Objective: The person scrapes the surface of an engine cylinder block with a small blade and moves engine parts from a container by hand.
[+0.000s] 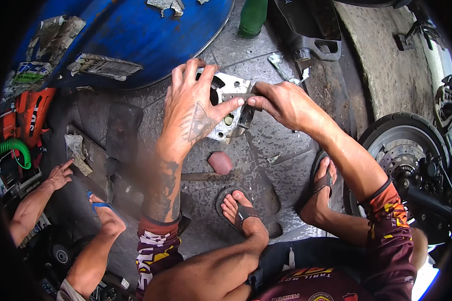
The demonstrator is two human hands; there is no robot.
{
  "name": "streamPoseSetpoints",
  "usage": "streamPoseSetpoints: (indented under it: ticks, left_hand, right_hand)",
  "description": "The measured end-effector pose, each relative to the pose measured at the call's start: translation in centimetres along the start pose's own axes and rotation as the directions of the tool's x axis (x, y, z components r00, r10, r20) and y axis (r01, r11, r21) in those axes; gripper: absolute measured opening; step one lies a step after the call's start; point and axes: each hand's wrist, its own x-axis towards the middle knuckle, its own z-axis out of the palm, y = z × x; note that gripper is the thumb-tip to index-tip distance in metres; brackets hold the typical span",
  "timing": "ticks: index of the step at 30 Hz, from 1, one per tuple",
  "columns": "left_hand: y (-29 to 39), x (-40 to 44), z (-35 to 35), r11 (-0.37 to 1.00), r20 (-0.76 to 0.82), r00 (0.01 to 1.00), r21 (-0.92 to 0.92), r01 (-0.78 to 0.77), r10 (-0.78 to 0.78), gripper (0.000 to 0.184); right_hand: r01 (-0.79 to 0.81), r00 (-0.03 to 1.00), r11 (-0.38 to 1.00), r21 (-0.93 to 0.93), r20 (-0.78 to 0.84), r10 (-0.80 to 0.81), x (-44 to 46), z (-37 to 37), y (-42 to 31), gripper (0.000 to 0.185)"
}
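A silvery metal engine cylinder block (239,83), with a large round bore and bolt holes in its face, is held above the floor in front of me. My left hand (190,103) wraps over its left side, fingers curled at the far edge. The left thumb reaches across the face to a thin, flat metal strip (236,96). My right hand (286,104) pinches the strip's right end, thumb and forefinger together, and the strip lies flat against the block's face. Part of the bore is hidden behind my left hand.
A pink lump (220,163) and a flat stick (201,176) lie on the tiled floor below. Around me are a blue drum (150,40), a green bottle (253,17), a dark jug (316,47) and a motorcycle wheel (402,150). Another person's hand (59,174) is at left.
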Motion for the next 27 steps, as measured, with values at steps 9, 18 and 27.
streamPoseSetpoints:
  ticks: [9,18,27]
  left_hand:
    - [0.1,0.1,0.4,0.999,-0.014,0.999,0.023,0.031,-0.03,0.067]
    - [0.1,0.2,0.6,1.0,-0.054,0.998,0.009,0.02,-0.019,0.065]
    - [0.8,0.3,0.7,0.997,-0.05,0.996,0.022,0.077,-0.076,0.069]
  right_hand:
    - [-0.017,0.998,0.998,-0.057,-0.058,0.013,0.0,0.0,0.1,0.044]
    - [0.034,0.999,0.998,-0.061,-0.019,-0.035,0.1,-0.8,1.2,0.047]
    - [-0.064,0.996,0.99,-0.123,-0.062,0.057,0.0,-0.3,0.3,0.047]
